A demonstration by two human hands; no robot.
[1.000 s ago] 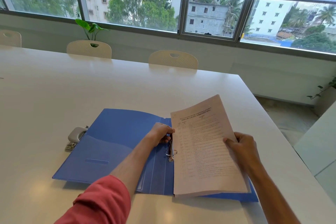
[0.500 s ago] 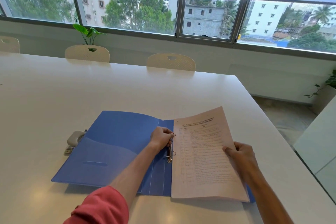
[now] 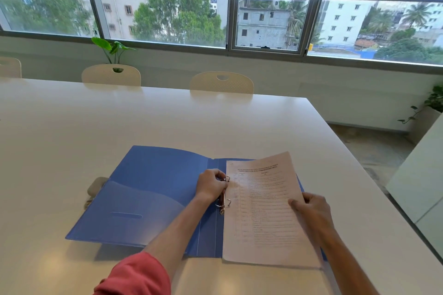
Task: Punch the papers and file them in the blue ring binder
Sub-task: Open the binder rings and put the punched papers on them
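The blue ring binder [image 3: 148, 189] lies open on the white table [image 3: 72, 132]. A stack of printed papers [image 3: 263, 211] lies on its right half, left edge at the metal rings [image 3: 225, 195]. My left hand [image 3: 211, 184] is closed around the upper ring of the mechanism. My right hand [image 3: 309, 208] pinches the right edge of the papers, thumb on top. The lower ring stands parted. A grey hole punch [image 3: 94, 190] peeks out from under the binder's left cover.
Cream chairs [image 3: 221, 82] stand along the table's far side below the windows. The table's right edge [image 3: 359, 165] runs close to the binder, with floor beyond. A green plant [image 3: 112, 49] stands behind the left chair.
The papers, held raised and tilted a second ago, have come down flat onto the binder's right half. My left hand has stayed at the rings. The view has shifted a little.
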